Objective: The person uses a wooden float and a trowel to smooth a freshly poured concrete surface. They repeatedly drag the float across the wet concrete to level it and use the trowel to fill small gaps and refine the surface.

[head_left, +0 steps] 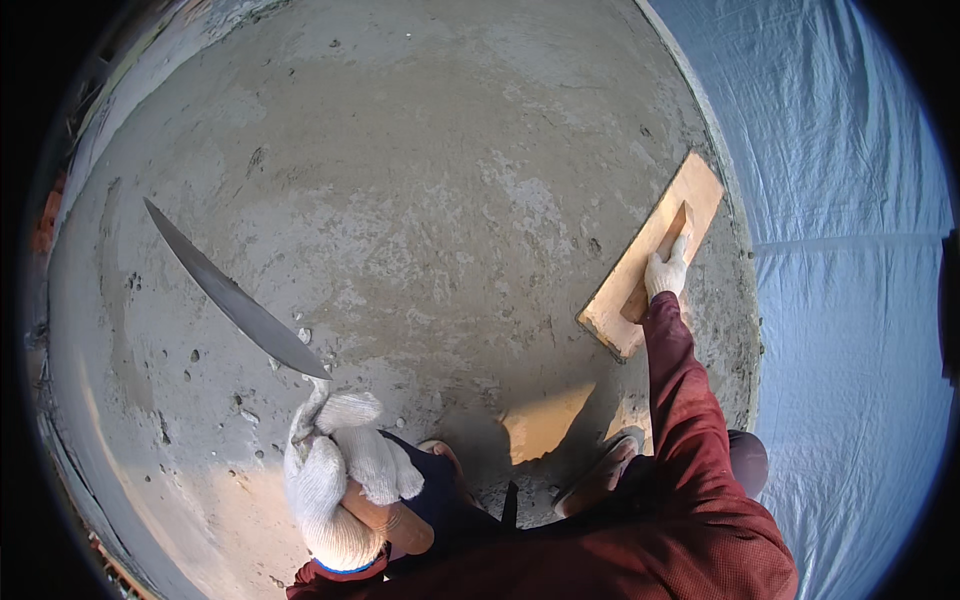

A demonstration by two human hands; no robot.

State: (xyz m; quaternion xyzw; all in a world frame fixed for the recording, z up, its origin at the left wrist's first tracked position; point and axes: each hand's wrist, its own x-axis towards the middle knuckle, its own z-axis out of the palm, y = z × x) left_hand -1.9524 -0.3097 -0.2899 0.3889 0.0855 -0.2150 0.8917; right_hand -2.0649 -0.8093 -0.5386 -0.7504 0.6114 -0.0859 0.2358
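Observation:
My left hand [335, 480], in a white knit glove, is closed around the wooden handle of a trowel [237, 298]. The trowel's long grey blade points to the far left, seen nearly edge-on and raised off the ground. Further right, my gloved right hand [667, 272] grips the raised handle of a wooden float [615, 300]. This flat rectangular board lies on the wet grey mortar surface [400, 220], close to its right edge. Patches of smooth and rougher texture show across the mortar.
A blue plastic sheet [845, 240] runs along the right side, beyond the mortar's edge. Small lumps and crumbs [249, 416] lie on the left part of the surface. My shoes [603, 475] are at the near side. Debris and reddish bricks [48, 220] show at the far-left rim.

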